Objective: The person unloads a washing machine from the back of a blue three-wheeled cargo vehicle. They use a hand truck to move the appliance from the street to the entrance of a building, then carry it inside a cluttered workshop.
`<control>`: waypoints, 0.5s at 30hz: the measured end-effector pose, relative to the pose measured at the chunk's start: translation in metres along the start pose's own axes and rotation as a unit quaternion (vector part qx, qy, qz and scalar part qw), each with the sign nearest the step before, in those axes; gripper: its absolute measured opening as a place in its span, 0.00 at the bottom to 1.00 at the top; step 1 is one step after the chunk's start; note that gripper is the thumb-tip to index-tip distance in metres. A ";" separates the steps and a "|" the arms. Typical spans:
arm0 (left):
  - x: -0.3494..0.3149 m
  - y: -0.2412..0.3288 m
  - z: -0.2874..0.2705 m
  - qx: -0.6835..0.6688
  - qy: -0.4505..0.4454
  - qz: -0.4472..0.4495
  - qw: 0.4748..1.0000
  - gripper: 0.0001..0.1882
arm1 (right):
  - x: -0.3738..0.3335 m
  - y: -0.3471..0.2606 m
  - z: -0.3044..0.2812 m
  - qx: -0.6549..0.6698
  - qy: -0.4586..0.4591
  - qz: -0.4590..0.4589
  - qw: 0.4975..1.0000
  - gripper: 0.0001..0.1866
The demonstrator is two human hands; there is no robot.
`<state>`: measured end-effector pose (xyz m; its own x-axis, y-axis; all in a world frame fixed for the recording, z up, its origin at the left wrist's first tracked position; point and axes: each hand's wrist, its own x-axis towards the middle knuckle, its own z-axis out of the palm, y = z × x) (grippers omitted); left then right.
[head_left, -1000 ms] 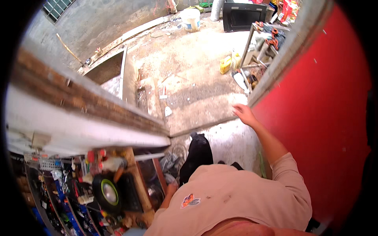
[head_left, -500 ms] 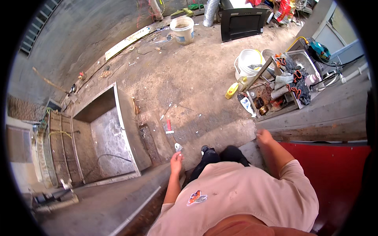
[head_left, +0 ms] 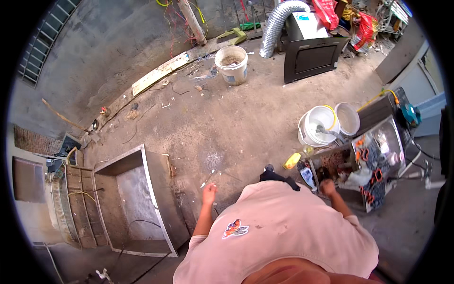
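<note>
My left hand (head_left: 209, 193) hangs over the bare floor to the right of a big metal sink-like basin (head_left: 147, 161). Its fingers are curled in and nothing shows in them. My right hand (head_left: 327, 188) is closed too, with nothing seen in it. It is in front of the near edge of a sink unit (head_left: 399, 142) piled with dark gloves with orange cuffs (head_left: 377, 175). A yellow bottle (head_left: 292, 161) and a white-and-blue bottle (head_left: 307, 177) stand just left of that hand. I cannot tell whether it touches the unit.
A white bucket (head_left: 309, 127) and a second pale bucket (head_left: 347, 118) stand behind the bottles. Farther off are a dirty bucket (head_left: 231, 65), a black range hood (head_left: 313, 59) and a silver duct (head_left: 271, 38). A long board (head_left: 161, 73) lies along the wall. A teal power tool (head_left: 410, 114) sits at the right.
I have moved forward and the view has shifted. The sink unit with the gloves is now nearer and beside my right hand. Both hands stay closed, and the red-handled tool on the floor is out of sight.
</note>
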<state>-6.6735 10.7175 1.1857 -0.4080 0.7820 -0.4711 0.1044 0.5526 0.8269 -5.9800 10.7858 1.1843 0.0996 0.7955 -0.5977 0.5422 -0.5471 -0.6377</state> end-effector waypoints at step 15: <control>0.543 0.232 0.003 0.470 -0.098 0.068 0.875 0.09 | 0.635 -0.837 -0.038 0.025 -0.055 -0.307 0.950 0.16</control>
<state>-6.8687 11.2710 1.1204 -0.1804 0.8427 -0.5072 0.8767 0.3715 0.3054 -6.3385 11.7583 1.3571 -0.3125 0.9378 -0.1514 0.4291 -0.0029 -0.9033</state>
